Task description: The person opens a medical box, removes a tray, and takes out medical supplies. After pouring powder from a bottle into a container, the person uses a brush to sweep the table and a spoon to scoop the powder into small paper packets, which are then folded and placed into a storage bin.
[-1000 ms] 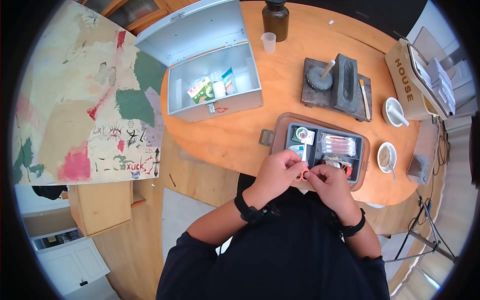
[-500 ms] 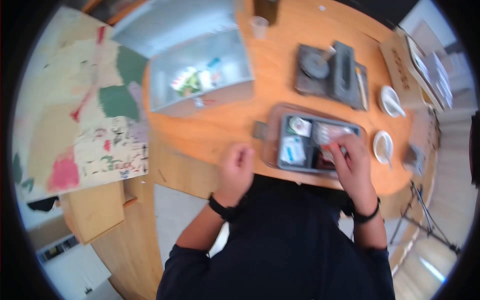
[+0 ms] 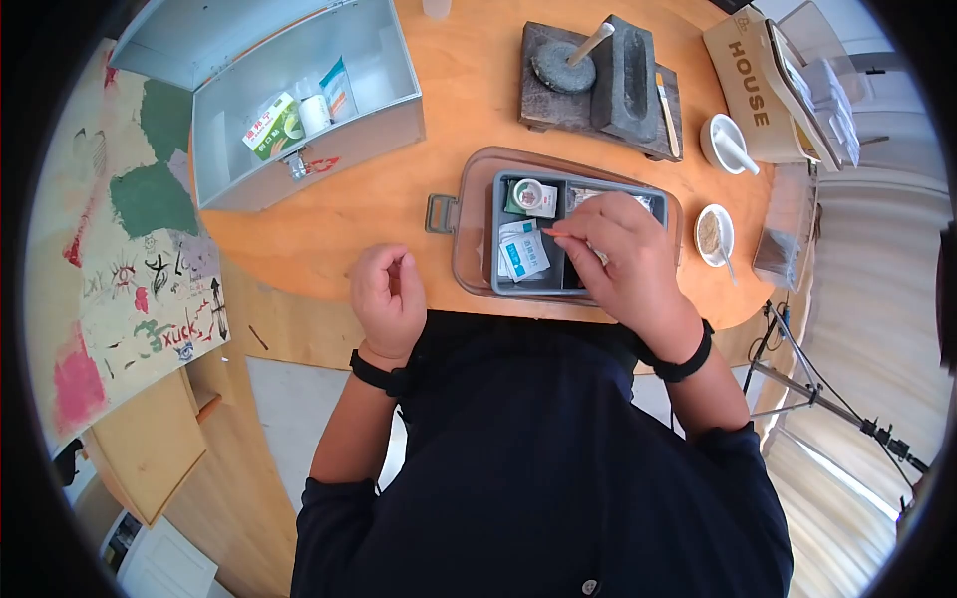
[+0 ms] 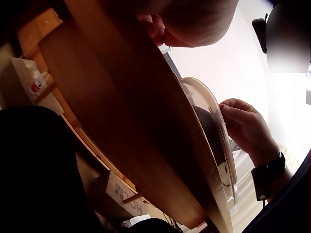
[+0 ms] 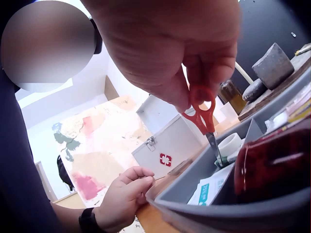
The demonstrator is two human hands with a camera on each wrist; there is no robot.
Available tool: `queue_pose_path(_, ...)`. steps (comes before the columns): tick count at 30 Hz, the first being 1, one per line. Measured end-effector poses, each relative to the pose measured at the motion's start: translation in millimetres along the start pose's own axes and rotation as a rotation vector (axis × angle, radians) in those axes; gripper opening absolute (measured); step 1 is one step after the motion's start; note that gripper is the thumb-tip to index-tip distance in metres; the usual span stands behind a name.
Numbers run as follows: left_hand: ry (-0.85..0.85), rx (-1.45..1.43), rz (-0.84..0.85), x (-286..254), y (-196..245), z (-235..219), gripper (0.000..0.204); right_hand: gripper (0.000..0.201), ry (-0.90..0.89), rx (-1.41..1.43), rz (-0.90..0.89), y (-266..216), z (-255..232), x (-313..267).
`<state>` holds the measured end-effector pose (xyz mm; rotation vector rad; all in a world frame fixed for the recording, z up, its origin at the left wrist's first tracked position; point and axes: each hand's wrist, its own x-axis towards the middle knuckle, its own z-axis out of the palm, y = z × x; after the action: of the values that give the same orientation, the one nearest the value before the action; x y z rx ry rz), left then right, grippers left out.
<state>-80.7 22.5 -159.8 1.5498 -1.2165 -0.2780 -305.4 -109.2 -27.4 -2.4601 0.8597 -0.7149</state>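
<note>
My right hand [image 3: 630,254] pinches a pair of orange-handled scissors [image 5: 206,119] by the finger loops. Their blades point down into the grey divided tray [image 5: 194,211], over its left compartment. White-and-blue packets [image 3: 526,255] lie in that compartment, with a white tape roll [image 3: 527,193] behind them. A dark red, glossy item [image 5: 274,162] shows across the divider in the right wrist view. Most of the right side of the tray is hidden under my hand in the head view. My left hand [image 3: 387,296], loosely curled and holding nothing, hovers by the table's front edge.
The tray sits in a brownish translucent bin [image 3: 471,239]. An open metal first-aid box [image 3: 371,149] stands to the left. Behind are a stone grinder [image 3: 623,85], a mortar [image 3: 716,149] and a bowl of powder [image 3: 702,239]. A HOUSE box [image 3: 748,85] is at the right.
Both hands were together at the scissors. My left hand has let go and moved left; my right hand carried the scissors over the tray's right side, then left toward the packets. The view has shifted.
</note>
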Motion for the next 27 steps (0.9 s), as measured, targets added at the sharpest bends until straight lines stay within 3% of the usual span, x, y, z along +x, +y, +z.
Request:
queue_pose_path(9,-0.021,0.022,0.052,1,-1,1,0.01,0.01,0.0,-0.008,0.056,7,6,-5)
queue_pose_path(18,-0.027,0.032,0.061,3,0,2,0.011,0.014,-0.17,0.102,0.154,26,25,0)
queue_pose_path(21,-0.043,0.014,0.036,3,0,2,0.011,0.017,-0.044,-0.048,0.016,22,13,6)
queue_pose_path(25,-0.048,-0.014,-0.011,0,-2,2,0.011,0.015,0.006,-0.079,0.2,31,-21,-14)
queue_pose_path(27,-0.039,-0.014,-0.023,2,1,3,0.011,0.01,0.138,-0.128,0.358,35,-42,-34)
